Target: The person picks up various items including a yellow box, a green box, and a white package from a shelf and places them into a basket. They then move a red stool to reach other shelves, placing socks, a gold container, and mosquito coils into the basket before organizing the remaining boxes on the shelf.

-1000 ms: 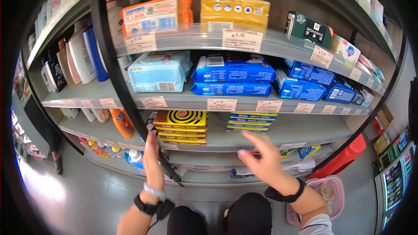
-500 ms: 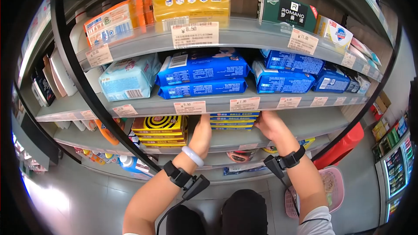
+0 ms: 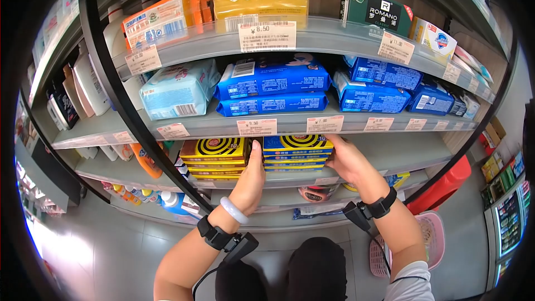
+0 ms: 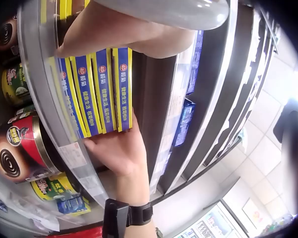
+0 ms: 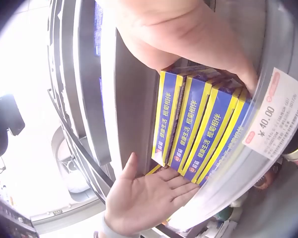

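A stack of several blue-and-yellow boxes (image 3: 295,153) with a spiral print on top lies on the lower shelf, between the two hands. The left hand (image 3: 251,181) presses its left end, thumb up, beside a brown-and-yellow stack (image 3: 214,159). At the right end, the right hand (image 3: 351,161) touches the boxes. In the right wrist view the left hand (image 5: 149,198) has straight fingers against the box ends (image 5: 188,129). The left wrist view shows the right hand (image 4: 121,153) with its thumb at the front edge and its other fingers partly hidden behind the boxes (image 4: 102,94).
Above are shelves with blue packs (image 3: 273,81), a light-blue pack (image 3: 181,89) and price tags. A black upright post (image 3: 120,95) stands left of the stacks. Tins (image 3: 317,192) sit on the shelf below. A pink basket (image 3: 432,237) and a red container (image 3: 446,187) stand at the right.
Both hands have come in from apart to the ends of the blue-and-yellow stack. Since half a second ago the stack has moved forward and nearer the brown-and-yellow one, showing its spiral top.
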Available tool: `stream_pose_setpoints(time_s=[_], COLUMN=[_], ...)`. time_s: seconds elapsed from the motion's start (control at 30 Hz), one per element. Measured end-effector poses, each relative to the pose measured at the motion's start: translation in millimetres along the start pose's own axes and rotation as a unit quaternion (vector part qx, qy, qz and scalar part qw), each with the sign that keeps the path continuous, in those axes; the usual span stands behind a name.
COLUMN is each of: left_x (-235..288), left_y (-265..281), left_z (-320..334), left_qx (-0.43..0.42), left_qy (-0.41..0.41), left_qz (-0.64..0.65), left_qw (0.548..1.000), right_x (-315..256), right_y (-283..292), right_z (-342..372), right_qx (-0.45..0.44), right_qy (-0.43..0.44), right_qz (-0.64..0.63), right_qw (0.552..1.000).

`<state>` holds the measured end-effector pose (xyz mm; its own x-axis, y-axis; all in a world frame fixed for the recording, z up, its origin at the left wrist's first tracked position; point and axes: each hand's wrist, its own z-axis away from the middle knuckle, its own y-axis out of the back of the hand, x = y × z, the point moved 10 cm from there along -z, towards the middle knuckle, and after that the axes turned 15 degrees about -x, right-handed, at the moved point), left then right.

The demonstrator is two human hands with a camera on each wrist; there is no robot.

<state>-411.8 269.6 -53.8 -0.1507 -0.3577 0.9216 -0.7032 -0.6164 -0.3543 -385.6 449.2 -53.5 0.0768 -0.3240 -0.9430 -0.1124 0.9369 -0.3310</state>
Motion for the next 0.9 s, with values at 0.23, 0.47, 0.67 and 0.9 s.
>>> stream_pose_setpoints(time_s=[0.23,0.47,0.67,0.9], left_x=[2,25,41,33], left_y=[1,-18,46,91], left_z=[18,40,96,120], left_qx=[-0.014,-0.065,0.103,0.153], left_qy=[0.081,0.072,0.012,0.011], left_qz=[0.005,-0.004,-0.089,-0.072], left_qw=[0.997,0.995,0.991,0.985], right_x=[-1,1,0,7], right_y=[-18,-22,-22,-21], right_z=[8,8,8,-1], right_qx=[-0.004,0.003,-0.002,-0.004], right_qy=[-0.022,-0.018,-0.014,-0.029], right_qz=[0.008,0.011,0.015,0.026], right_qw=[1.0,1.0,1.0,0.999])
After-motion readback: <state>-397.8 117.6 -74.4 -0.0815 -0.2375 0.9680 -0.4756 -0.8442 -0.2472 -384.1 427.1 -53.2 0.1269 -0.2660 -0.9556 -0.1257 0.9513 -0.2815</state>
